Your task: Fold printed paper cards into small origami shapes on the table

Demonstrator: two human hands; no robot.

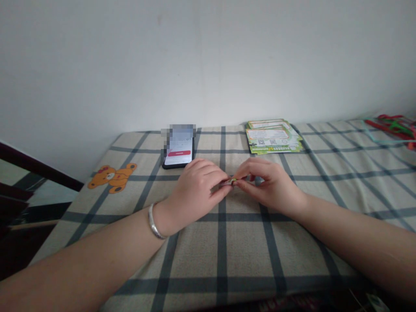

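Note:
My left hand point(199, 186), with a silver bangle point(156, 222) at its wrist, is closed in a pinch near the middle of the table. Facing it, my right hand point(266, 182) pinches too, and the fingertips of both hands meet. Between them shows a small thin greenish piece point(232, 180), mostly hidden by the fingers and too small to name. Just beyond my left hand lies a phone point(177, 149) with a lit screen and a red button. Behind my right hand rests a stack of green-and-white printed cards point(271, 138).
A checked cloth point(195, 264) covers the table. An orange cartoon bear point(112, 177) lies flat at the left. Red and green strips point(394, 128) sit at the far right. A pale wall point(208, 60) stands behind; dark wooden furniture point(39, 167) is at left.

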